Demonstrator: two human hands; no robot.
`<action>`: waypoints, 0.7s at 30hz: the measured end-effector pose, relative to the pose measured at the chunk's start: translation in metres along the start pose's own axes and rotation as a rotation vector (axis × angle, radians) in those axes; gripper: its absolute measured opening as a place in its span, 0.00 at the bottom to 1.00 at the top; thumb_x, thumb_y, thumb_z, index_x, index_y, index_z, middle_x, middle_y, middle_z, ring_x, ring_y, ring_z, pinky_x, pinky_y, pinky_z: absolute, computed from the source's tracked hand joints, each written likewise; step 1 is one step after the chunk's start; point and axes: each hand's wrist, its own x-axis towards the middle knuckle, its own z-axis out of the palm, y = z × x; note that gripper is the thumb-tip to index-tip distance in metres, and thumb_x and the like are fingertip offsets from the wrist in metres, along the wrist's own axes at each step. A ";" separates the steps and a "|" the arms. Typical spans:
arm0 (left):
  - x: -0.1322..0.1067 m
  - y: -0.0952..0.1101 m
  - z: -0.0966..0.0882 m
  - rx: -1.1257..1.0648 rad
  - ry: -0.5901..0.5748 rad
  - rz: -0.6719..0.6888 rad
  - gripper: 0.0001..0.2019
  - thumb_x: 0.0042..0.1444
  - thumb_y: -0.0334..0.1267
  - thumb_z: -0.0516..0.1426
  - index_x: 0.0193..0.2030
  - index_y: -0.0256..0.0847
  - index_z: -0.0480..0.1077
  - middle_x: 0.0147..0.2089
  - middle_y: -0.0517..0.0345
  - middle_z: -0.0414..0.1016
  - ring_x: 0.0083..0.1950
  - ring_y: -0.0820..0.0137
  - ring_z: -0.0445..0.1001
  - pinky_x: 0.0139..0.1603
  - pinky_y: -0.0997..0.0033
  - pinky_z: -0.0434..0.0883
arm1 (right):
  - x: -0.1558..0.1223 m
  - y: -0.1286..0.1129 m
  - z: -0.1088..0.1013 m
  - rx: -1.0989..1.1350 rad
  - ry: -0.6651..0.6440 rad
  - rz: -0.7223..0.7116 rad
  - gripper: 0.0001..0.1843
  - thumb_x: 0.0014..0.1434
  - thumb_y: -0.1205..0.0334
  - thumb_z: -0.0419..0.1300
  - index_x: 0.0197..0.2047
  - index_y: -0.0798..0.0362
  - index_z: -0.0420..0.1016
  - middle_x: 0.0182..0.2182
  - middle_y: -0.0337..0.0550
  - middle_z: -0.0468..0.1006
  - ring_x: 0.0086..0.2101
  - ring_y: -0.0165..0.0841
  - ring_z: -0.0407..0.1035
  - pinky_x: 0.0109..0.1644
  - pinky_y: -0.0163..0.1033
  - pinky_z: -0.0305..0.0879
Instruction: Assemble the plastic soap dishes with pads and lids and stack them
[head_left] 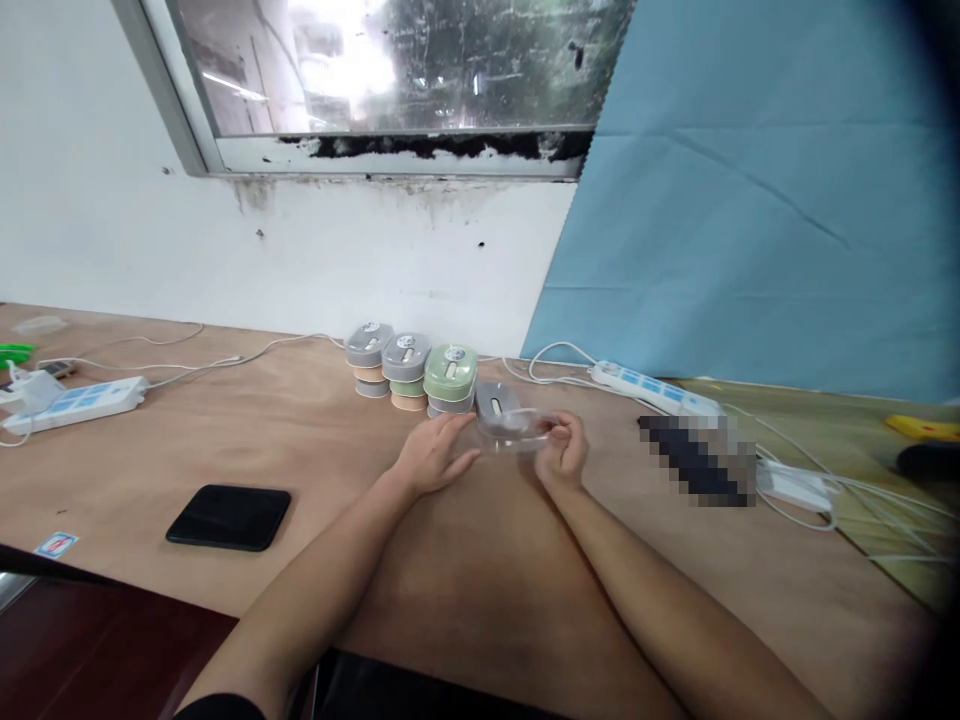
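My right hand [564, 450] is closed, its curled fingers pinching the right end of a clear plastic lid [510, 446]. My left hand [439, 452] has its fingers stretched out and thumb apart, by the left end of this lid; whether it touches the lid I cannot tell. Just behind the lid sits a single grey rounded box [493, 400], partly covered by it. To its left stand three stacks of similar small boxes: a stack with a green top [451, 372] and two with grey tops, one in the middle [406, 358] and one at the left [369, 345].
A black phone [229, 517] lies on the wooden table [450, 600] at the left. White power strips rest at the far left [79, 403] and right [656, 390], with cables along the wall. A dark pixelated object [697, 460] lies right of my right hand.
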 end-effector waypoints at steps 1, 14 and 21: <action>-0.002 0.003 -0.002 -0.037 0.002 0.016 0.29 0.59 0.49 0.52 0.64 0.40 0.54 0.56 0.44 0.68 0.55 0.58 0.68 0.53 0.58 0.67 | -0.003 -0.005 0.000 -0.011 -0.068 0.000 0.31 0.63 0.37 0.38 0.42 0.53 0.69 0.29 0.46 0.75 0.31 0.38 0.73 0.37 0.42 0.70; -0.008 -0.020 0.016 -0.505 -0.213 -0.320 0.24 0.53 0.30 0.51 0.59 0.40 0.65 0.51 0.54 0.75 0.47 0.65 0.74 0.46 0.66 0.71 | 0.008 -0.023 0.010 -0.073 -0.413 -0.059 0.20 0.65 0.50 0.47 0.48 0.50 0.74 0.42 0.46 0.76 0.44 0.38 0.70 0.49 0.44 0.68; -0.009 -0.008 -0.004 -0.073 -0.301 -0.415 0.21 0.56 0.56 0.53 0.45 0.44 0.75 0.35 0.56 0.78 0.36 0.64 0.75 0.34 0.69 0.67 | 0.012 0.010 0.016 -0.321 -0.452 0.003 0.26 0.57 0.49 0.57 0.55 0.53 0.72 0.54 0.54 0.68 0.55 0.45 0.62 0.60 0.53 0.58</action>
